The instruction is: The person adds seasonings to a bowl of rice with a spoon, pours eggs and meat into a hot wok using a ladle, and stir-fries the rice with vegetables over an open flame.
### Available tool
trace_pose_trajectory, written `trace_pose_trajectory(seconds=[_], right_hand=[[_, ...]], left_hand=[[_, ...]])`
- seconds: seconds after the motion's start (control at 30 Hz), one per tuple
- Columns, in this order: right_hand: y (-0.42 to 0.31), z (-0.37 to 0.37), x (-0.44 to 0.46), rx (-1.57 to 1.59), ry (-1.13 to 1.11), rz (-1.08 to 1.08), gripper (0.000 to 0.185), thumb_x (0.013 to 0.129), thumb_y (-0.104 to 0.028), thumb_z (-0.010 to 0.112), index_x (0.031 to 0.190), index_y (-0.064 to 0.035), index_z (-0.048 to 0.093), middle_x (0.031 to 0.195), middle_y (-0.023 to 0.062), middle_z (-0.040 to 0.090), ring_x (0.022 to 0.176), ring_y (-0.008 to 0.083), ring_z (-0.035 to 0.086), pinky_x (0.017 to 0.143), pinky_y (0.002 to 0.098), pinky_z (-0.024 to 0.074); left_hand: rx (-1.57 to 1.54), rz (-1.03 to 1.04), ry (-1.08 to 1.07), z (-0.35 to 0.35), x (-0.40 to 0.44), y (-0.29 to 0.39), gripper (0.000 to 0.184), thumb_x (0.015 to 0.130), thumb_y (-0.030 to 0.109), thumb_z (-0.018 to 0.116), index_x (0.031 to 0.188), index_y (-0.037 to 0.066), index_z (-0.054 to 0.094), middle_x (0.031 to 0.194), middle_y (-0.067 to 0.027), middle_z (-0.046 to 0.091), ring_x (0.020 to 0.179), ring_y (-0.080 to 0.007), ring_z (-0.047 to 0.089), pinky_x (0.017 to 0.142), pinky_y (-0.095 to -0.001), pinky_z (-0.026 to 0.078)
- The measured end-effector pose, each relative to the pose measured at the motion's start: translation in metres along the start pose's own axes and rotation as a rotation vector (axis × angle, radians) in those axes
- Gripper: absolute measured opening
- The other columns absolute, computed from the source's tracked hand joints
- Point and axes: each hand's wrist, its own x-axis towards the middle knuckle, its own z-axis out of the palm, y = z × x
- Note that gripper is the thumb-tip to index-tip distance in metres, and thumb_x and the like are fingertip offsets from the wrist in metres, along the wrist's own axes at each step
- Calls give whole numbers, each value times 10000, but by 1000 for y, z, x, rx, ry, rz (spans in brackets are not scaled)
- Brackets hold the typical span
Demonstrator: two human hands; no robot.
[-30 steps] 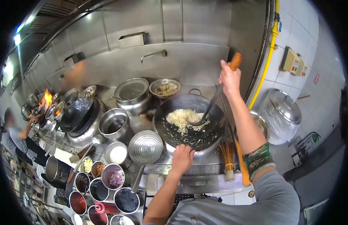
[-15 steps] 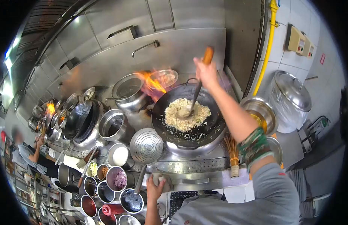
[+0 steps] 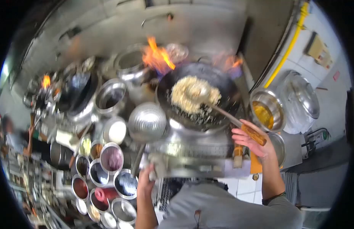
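Observation:
My right hand [image 3: 256,140] holds a ladle by its wooden handle [image 3: 254,134], with the fingers loosely extended beneath it. The ladle's bowl [image 3: 198,91] rests in pale fried rice [image 3: 180,97] inside a large black wok [image 3: 230,89]. At the counter's front edge, my left hand [image 3: 146,178] is closed against a folded grey cloth [image 3: 158,165]; motion blur softens its fingers. Just above that hand, a perforated strainer [image 3: 147,122] lies with its handle pointing toward me.
Flames [image 3: 158,55] rise behind the wok. Several seasoning pots [image 3: 112,158] crowd the left front. A steel bowl of yellow liquid [image 3: 266,110] and a lidded bin [image 3: 303,95] stand right. Another person [image 3: 18,139] works at the far left.
My right hand has come down and toward me, swinging the ladle handle from upright to slanting front right. The view has shifted, and the flames behind the wok are taller.

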Motion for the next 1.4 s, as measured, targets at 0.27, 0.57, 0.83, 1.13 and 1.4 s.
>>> trace_pose_trajectory(seconds=[0.27, 0.57, 0.83, 1.13, 1.4], right_hand=[[10, 19, 45, 18, 162, 411, 336, 918, -241, 571, 1159, -8, 546, 691, -14, 483, 526, 57, 434, 401, 245, 385], [-14, 12, 10, -1942, 183, 298, 640, 804, -10, 487, 1412, -30, 288, 967, 268, 602, 909, 430, 594, 811, 490, 468], [21, -15, -7, -2028, 196, 106, 747, 782, 28, 478, 1467, -137, 229, 913, 256, 598, 862, 395, 599, 763, 470, 477], [-108, -46, -87, -1298, 35, 448, 549, 853, -31, 564, 1367, -188, 453, 1160, 162, 612, 874, 313, 617, 775, 368, 487], [-12, -57, -42, -1796, 209, -427, 570, 827, -18, 605, 1354, -195, 480, 1247, 35, 605, 949, 111, 594, 769, 283, 490]], left_hand=[[-268, -233, -271, 123, 66, 15, 613, 883, 613, 463, 1233, 111, 491, 1152, -122, 577, 1109, -292, 537, 924, -521, 434], [28, -405, -259, 201, 102, 30, 654, 873, 648, 436, 1253, 117, 478, 1186, -116, 564, 1064, -284, 555, 879, -497, 468], [42, -461, -278, 214, 119, 15, 162, 896, 230, 518, 975, 92, 545, 903, -80, 606, 859, -253, 595, 745, -418, 506], [59, -458, -301, 206, -6, 49, 156, 893, 145, 471, 1029, 69, 479, 1020, -138, 581, 909, -299, 585, 730, -443, 505], [76, -259, -278, 160, 5, -22, 248, 859, 76, 493, 1102, 47, 450, 1106, -144, 543, 929, -294, 578, 802, -463, 525]])
